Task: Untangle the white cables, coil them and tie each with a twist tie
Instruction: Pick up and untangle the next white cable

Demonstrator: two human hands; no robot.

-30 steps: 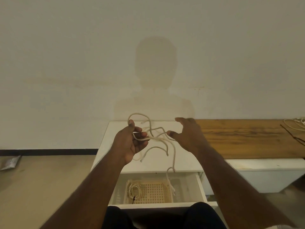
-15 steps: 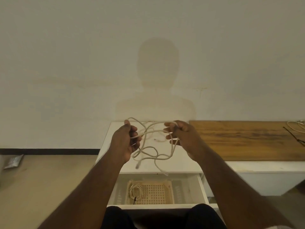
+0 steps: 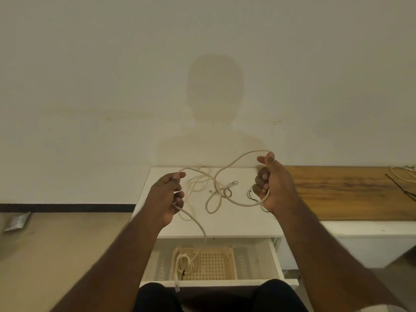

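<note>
White cable [image 3: 227, 176] gripped by both hands [image 3: 167, 197] [image 3: 273, 185], spread above desk edge [image 3: 209, 233].

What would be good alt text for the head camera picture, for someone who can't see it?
Seen from above, a person's left hand and right hand grip a tangled white cable stretched between them over a white table. One cable end dangles down in front of an open drawer holding a basket with a tied coiled cable.

pale wall [image 3: 90, 75], white desk [image 3: 236, 226] (drawer open)
</note>
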